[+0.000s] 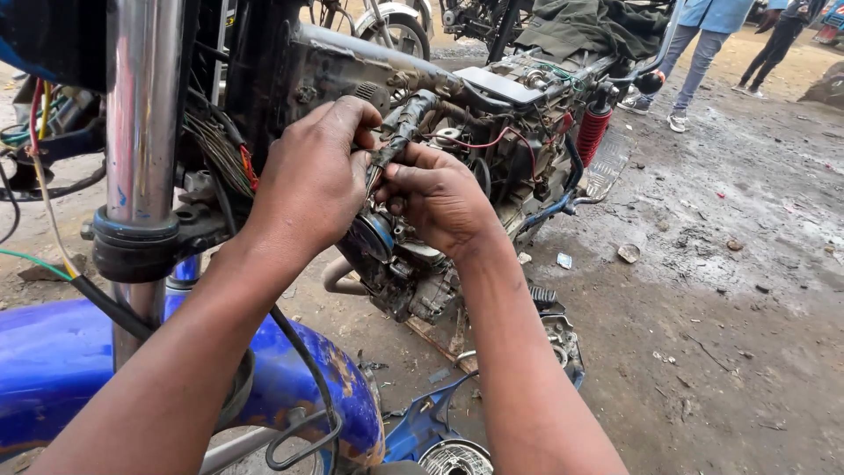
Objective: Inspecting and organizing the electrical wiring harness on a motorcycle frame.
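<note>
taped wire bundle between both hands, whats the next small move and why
Probably slide the right hand a little farther down the dark taped wire bundle while the left hand steadies it. Both hands pinch the bundle close together beside the stripped motorcycle's grimy metal engine, and loose thin wires fan out by the chrome fork tube, so only a short stretch is under control.

A wiring harness, a thick bundle wrapped in dark, grimy tape, runs slantwise down from the motorcycle's frame toward the engine. Its lower stretch is pinched between the fingers of both hands, where the wrap looks frayed. Its upper end passes behind the frame tube, out of sight.
</note>
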